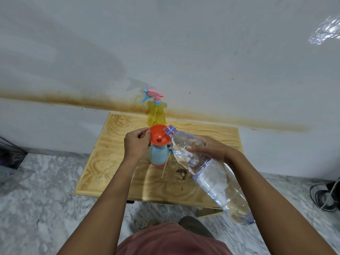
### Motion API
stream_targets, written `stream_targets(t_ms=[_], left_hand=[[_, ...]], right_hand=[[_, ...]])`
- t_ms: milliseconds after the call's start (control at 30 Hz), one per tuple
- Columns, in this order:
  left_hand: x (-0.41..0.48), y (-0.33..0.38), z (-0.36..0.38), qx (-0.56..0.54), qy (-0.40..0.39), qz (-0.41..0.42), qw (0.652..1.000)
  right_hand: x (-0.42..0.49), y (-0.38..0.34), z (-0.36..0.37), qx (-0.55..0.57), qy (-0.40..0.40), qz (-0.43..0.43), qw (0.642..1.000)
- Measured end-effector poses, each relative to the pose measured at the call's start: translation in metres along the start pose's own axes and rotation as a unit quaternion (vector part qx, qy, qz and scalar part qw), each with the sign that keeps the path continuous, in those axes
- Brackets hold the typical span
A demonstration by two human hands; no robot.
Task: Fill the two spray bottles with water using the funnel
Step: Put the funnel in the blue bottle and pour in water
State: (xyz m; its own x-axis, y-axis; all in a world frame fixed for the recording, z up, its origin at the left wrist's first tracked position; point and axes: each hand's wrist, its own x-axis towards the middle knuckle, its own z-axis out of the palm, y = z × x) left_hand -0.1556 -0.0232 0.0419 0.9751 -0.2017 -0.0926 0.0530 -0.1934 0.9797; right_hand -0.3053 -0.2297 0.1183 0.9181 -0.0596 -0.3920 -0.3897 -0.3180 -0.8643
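A red funnel (158, 134) sits in the neck of a light blue spray bottle (158, 155) that stands on the wooden table (117, 162). My left hand (136, 142) pinches the funnel's rim on its left side. My right hand (211, 147) grips a large clear water bottle (207, 173), tilted with its open mouth right beside the funnel's right rim. A yellow spray bottle (156, 115) with its pink and blue trigger head on stands behind, at the table's far edge. A thin white tube (164, 170) lies next to the blue bottle's base.
The small table stands against a stained white wall, on a marbled floor. A dark knot (181, 173) marks the wood near the water bottle. Black cables (325, 196) lie on the floor at the right. A dark object (9, 153) stands at the left edge.
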Motion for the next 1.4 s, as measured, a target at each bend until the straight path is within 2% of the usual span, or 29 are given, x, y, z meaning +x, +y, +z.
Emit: stream_targets(t_ms=[467, 933, 1100, 1233, 1400], left_hand=[[-0.001, 0.002, 0.0, -0.004, -0.003, -0.01, 1.0], [0.0, 0.001, -0.001, -0.008, -0.004, -0.007, 1.0], [0.0, 0.002, -0.001, -0.006, 0.0, -0.012, 1.0], [-0.001, 0.004, -0.001, -0.004, -0.001, -0.018, 1.0], [-0.001, 0.006, -0.002, -0.002, -0.004, -0.023, 1.0]], right_hand=[[0.004, -0.002, -0.003, -0.028, -0.01, 0.012, 0.999], [0.006, -0.006, 0.003, -0.028, 0.006, -0.038, 0.999], [0.007, -0.008, 0.005, -0.016, 0.053, -0.073, 0.996], [0.006, -0.006, 0.004, 0.025, 0.124, -0.138, 0.982], [0.007, -0.004, -0.005, 0.047, 0.266, -0.202, 0.942]])
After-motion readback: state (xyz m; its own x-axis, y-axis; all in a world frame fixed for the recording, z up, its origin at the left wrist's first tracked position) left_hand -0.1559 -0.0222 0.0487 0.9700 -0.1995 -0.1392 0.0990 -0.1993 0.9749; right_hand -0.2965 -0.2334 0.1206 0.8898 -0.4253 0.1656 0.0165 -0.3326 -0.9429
